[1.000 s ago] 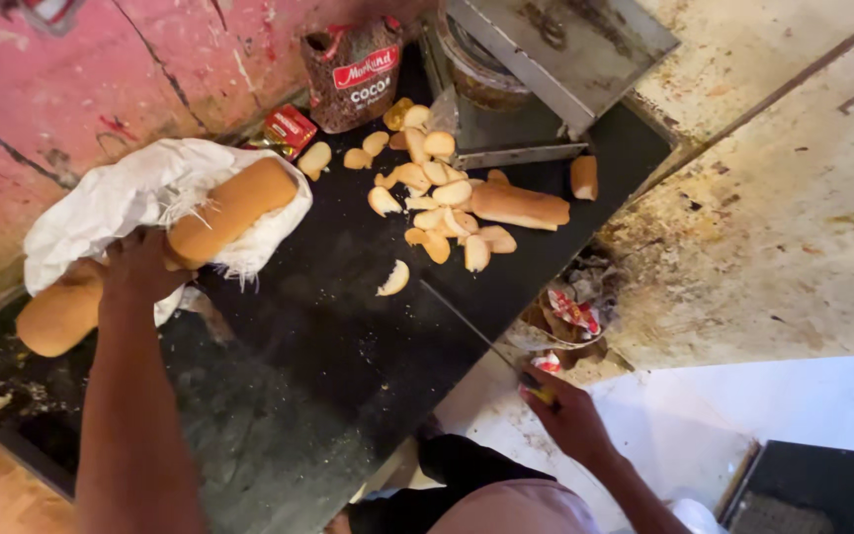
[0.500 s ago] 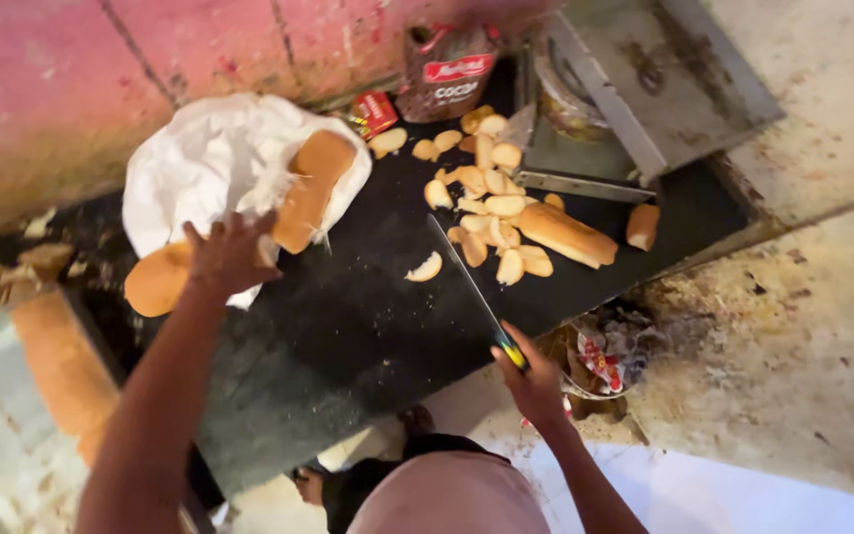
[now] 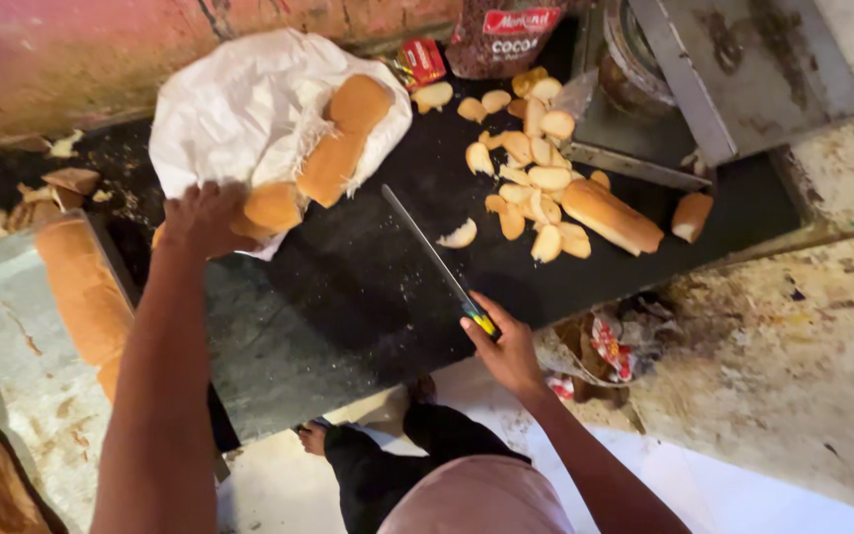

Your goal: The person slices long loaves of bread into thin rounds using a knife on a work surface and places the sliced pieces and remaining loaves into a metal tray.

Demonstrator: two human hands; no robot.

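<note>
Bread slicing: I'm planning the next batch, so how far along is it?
Done: a pile of slices lies on the black board. In hand: the left hand grips a loaf at the white sack; the right hand holds the knife. Left: whole loaves, one long roll.

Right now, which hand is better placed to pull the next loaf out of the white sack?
Left. The left hand already rests on a loaf at the white sack; the right hand grips the knife.

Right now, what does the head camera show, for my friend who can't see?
The left hand grips a loaf at a white bag. The right hand holds a knife over a black counter with bread slices.
</note>
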